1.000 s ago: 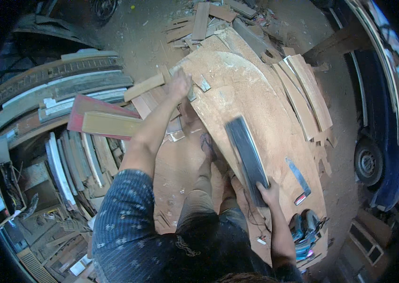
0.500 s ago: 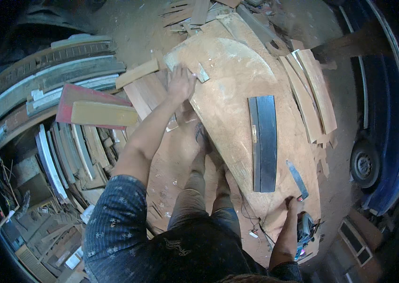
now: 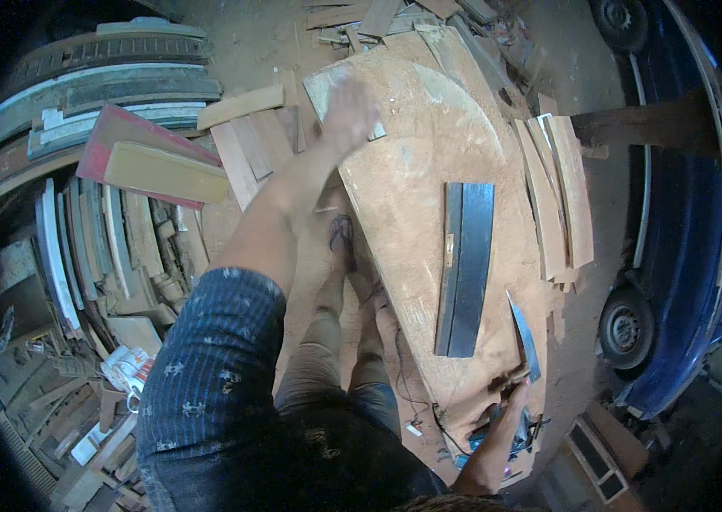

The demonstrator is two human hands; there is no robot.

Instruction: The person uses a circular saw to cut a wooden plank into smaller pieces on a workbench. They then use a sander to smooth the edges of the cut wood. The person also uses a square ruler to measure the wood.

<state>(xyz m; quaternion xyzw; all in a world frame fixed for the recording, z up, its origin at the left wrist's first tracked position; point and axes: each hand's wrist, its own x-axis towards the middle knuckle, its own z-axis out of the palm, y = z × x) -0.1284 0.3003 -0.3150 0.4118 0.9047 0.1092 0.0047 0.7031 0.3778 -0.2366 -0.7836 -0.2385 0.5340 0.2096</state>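
In my right hand (image 3: 513, 396) is the handle of a handsaw, and its tapered blade (image 3: 524, 340) points away from me above the wooden board. My left hand (image 3: 350, 115) is smeared by motion over the board's far left edge, so its fingers do not show clearly. Beside it, a small pale flat scrap (image 3: 377, 131) is partly covered. The large dusty board (image 3: 412, 273) fills the middle. On it lies a long dark panel (image 3: 468, 269) with a small brass-coloured plate on its left edge.
A power tool (image 3: 521, 433) with a cable sits near the board's right front. Planks (image 3: 567, 192) lean along the right side. Stacked timber (image 3: 126, 94) and a red-edged panel (image 3: 156, 158) stand left. A blue vehicle (image 3: 676, 256) is parked at right.
My left hand has moved slightly farther over the board. My right hand has shifted a little nearer me and left, and the saw blade stands more edge-on. The view has shifted slightly.
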